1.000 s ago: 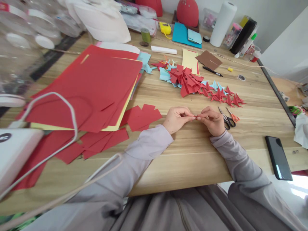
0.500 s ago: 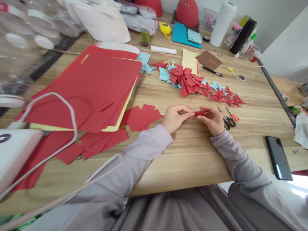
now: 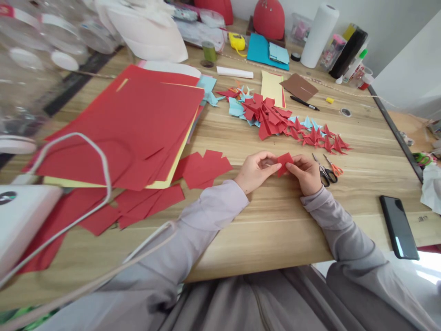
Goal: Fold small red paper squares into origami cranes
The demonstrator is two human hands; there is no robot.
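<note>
A small folded red paper is pinched between both hands above the wooden table. My left hand is closed on its left side, thumb in front. On the opposite side my right hand grips it between thumb and fingers. Black-handled scissors and orange-handled scissors lie just right of my right hand. Beyond the hands is a pile of folded red paper pieces, with red paper cranes and some light blue ones at its right. Cut red paper pieces lie to the left.
A stack of large red sheets covers the left of the table, with a white cable across it. A black phone lies near the right edge. A yellow tape measure and a white paper roll stand at the back.
The red paper has turned from a thin edge-on strip so that its flat face now shows. My fingers have shifted their hold on it.
</note>
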